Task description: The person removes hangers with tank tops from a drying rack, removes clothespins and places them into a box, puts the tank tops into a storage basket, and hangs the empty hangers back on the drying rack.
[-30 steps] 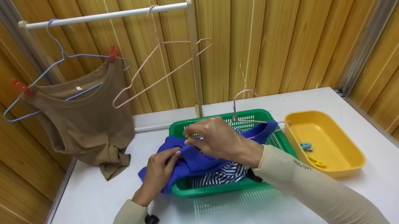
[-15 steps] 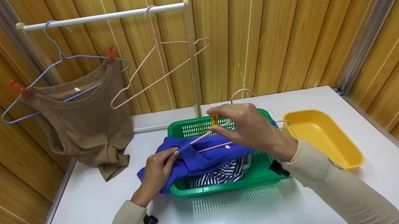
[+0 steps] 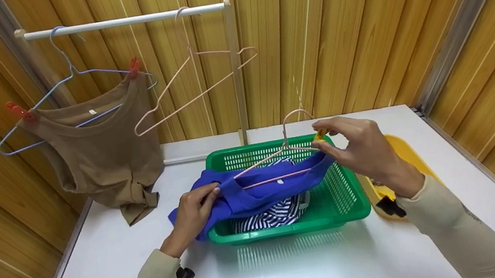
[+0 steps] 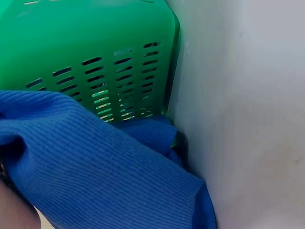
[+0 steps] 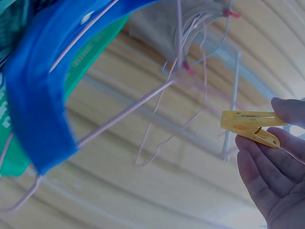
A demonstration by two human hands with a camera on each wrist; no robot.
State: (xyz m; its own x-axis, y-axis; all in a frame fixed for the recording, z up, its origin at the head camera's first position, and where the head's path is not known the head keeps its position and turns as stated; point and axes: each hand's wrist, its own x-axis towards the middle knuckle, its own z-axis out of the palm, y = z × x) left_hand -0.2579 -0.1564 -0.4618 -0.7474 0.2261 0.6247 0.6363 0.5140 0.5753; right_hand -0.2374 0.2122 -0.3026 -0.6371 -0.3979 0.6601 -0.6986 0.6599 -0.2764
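Note:
Over the green basket lies a blue ribbed sleeveless top (image 3: 273, 191), fitted on a pink wire hanger (image 3: 285, 145) whose hook stands up behind it. My left hand (image 3: 196, 211) pinches the top near its left shoulder. In the left wrist view the blue cloth (image 4: 109, 167) drapes down over the basket's side. My right hand (image 3: 367, 150) holds a yellow clothespin (image 3: 320, 135) between thumb and fingers, close to the top's right shoulder. The right wrist view shows the clothespin (image 5: 248, 125) apart from the cloth, with the hanger's end poking out of the shoulder.
The green basket (image 3: 287, 233) also holds a striped cloth (image 3: 262, 220). A yellow tray (image 3: 405, 150) stands to its right, partly behind my right arm. On the rack (image 3: 129, 21) hang a bare pink hanger (image 3: 170, 89) and a brown top (image 3: 102, 147), clipped with red clothespins (image 3: 134, 66).
My right hand has moved right with the yellow clothespin, from the top's left shoulder across to its right one. My left hand has kept its hold at the left shoulder.

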